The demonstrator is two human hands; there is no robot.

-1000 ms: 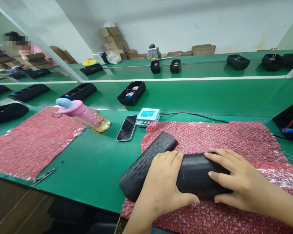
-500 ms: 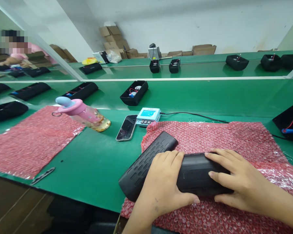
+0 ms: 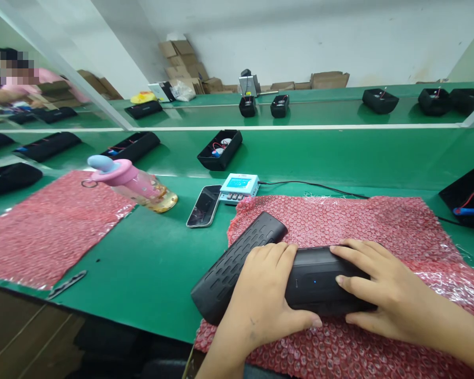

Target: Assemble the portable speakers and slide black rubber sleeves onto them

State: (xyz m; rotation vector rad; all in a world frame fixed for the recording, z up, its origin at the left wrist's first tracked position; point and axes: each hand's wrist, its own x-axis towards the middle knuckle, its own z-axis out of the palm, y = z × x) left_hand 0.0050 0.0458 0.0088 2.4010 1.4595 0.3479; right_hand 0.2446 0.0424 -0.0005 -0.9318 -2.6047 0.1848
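Note:
Both my hands grip a black speaker (image 3: 312, 268) that lies on red bubble wrap (image 3: 363, 221). My left hand (image 3: 260, 289) wraps round its left end, thumb along the near side. At the right end, my right hand (image 3: 375, 284) holds it with fingers over the top and thumb low in front. A tiny blue light glows on the speaker's face between the hands. Just left of it, partly behind my left hand, a black perforated speaker grille or housing (image 3: 237, 263) lies slanted on the wrap's edge.
A phone (image 3: 204, 206), a light-blue meter box (image 3: 239, 188) with a cable and a pink-lidded bottle (image 3: 136, 184) stand beyond. More bubble wrap (image 3: 59, 226) lies left. Several open black housings (image 3: 220, 150) with wires sit along the line. A person in pink (image 3: 27, 84) is at far left.
A small blue light has come on at the speaker's face. The hands keep the same grip. An open housing on the line behind has shifted slightly right.

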